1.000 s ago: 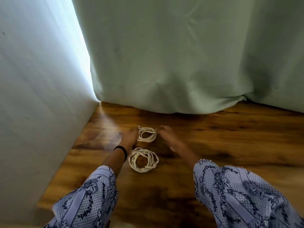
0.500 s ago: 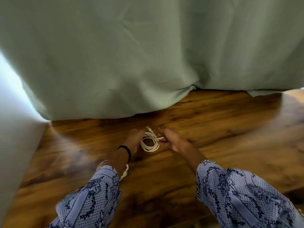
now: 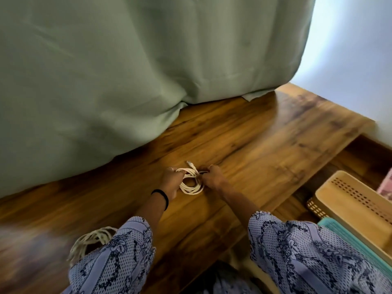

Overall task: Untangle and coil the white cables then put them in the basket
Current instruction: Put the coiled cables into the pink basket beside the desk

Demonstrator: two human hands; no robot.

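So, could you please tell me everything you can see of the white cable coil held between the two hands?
The white cable coil is a small bundle of several loops of thin cord, off-white and slightly glossy like plastic sheathing. One end with a pale connector sticks up from its far side. It sits low over the wooden tabletop; contact with it cannot be told. The left hand grips its left side, and the right hand pinches its right side.

No readable text, labels, brands or numbers anywhere. The sleeves [image 3: 118, 257] carry only a floral print, and the basket [image 3: 358, 204] seems blank, though motion blur softens its surface.
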